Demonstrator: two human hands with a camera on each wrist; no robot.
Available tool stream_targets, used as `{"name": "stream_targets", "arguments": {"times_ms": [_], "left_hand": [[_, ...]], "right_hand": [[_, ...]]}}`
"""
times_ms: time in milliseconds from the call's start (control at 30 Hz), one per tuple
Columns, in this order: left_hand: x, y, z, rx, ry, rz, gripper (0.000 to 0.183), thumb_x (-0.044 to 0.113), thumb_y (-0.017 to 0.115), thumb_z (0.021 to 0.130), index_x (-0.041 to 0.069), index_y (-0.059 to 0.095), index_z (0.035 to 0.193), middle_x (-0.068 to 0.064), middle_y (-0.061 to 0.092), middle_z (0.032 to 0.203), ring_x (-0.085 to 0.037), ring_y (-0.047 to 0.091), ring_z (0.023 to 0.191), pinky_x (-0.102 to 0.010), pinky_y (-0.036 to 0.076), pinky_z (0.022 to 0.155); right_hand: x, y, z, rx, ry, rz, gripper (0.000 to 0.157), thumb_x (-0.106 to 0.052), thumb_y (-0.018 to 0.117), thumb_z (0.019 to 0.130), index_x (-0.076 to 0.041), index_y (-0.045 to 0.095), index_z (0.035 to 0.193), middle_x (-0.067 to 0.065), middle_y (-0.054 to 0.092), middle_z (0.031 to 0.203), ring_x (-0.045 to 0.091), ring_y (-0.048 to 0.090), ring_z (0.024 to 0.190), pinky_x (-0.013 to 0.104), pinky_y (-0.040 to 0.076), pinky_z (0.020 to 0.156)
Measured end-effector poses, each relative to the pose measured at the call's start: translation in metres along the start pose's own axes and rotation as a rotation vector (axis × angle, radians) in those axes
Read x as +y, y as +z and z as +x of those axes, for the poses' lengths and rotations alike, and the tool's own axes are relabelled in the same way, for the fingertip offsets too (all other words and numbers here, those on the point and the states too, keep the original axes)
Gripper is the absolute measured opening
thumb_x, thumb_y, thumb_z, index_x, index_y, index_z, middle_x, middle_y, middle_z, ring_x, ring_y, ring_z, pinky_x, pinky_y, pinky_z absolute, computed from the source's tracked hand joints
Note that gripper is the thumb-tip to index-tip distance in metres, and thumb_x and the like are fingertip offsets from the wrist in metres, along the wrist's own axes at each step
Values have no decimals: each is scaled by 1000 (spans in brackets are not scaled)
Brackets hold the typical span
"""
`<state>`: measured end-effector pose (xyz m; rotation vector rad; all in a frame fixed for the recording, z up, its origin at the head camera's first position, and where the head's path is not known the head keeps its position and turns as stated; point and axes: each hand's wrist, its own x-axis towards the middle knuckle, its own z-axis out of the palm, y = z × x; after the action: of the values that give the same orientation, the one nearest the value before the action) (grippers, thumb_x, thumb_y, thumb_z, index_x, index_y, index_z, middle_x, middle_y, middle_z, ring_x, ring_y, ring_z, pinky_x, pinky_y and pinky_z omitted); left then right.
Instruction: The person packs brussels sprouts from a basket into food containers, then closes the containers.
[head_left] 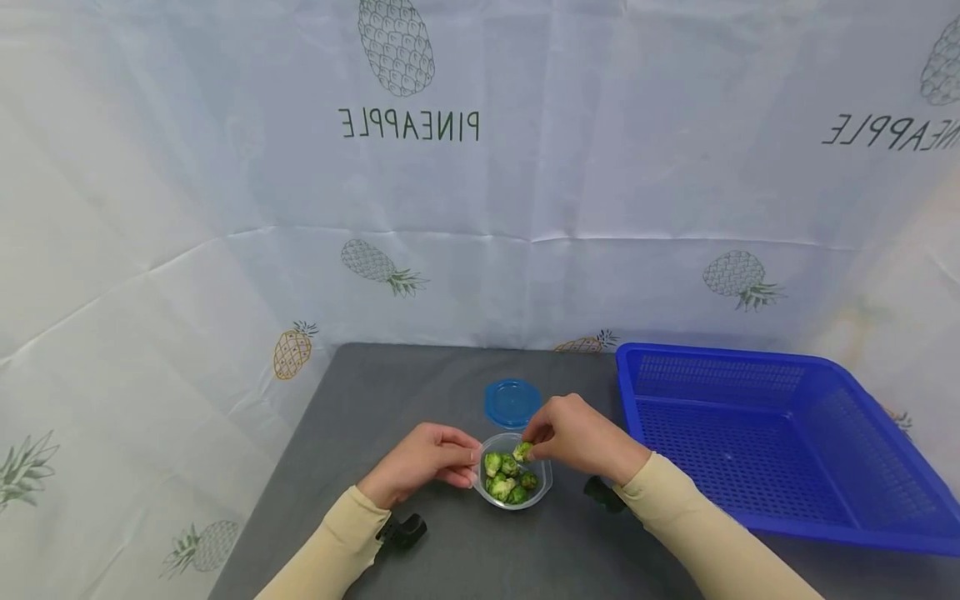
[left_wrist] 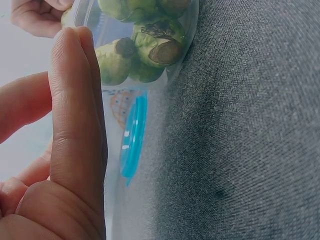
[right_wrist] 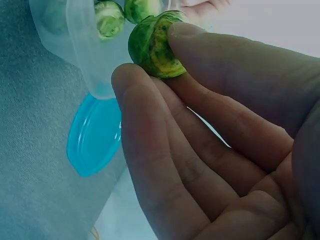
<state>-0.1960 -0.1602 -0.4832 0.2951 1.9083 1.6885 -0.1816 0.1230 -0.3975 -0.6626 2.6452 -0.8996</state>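
Note:
A clear plastic container (head_left: 539,497) stands on the grey table with several Brussels sprouts (head_left: 501,487) in it. My left hand (head_left: 423,462) is at its left side, fairly straight fingers touching by the rim. In the left wrist view, a long straight finger (left_wrist: 70,100) reaches the container's edge (left_wrist: 187,45). My right hand (head_left: 577,435) pinches one Brussels sprout (right_wrist: 150,47) between thumb and fingers, over the container's right rim. A blue lid (head_left: 513,403) lies just behind the container, also seen in the right wrist view.
To the right sits a large blue perforated basket (head_left: 720,458). Behind the grey table (head_left: 375,400) hangs a white curtain (head_left: 480,192) printed with pineapples. Dark straps with wrist cameras are on both sleeves.

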Motion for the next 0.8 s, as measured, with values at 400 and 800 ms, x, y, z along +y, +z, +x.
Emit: {"name": "stream_targets", "arguments": {"times_ms": [400,800], "left_hand": [[1,0,0,0,-2,-6,34,21,75,104,-4,75,127,-9,80,101,-12,78,84,-33,70,81],[4,-2,1,-2,-6,-6,34,21,75,104,-4,75,127,-9,80,100,-13,79,84,-34,71,82]], "right_hand": [[2,10,3,-21,-7,-14,13,-8,87,91,-12,86,103,-1,81,98,14,75,89,35,68,77],[1,12,10,169,90,61,15,-12,80,98,-15,85,112,-3,81,102,9,74,90,32,66,78]]}}
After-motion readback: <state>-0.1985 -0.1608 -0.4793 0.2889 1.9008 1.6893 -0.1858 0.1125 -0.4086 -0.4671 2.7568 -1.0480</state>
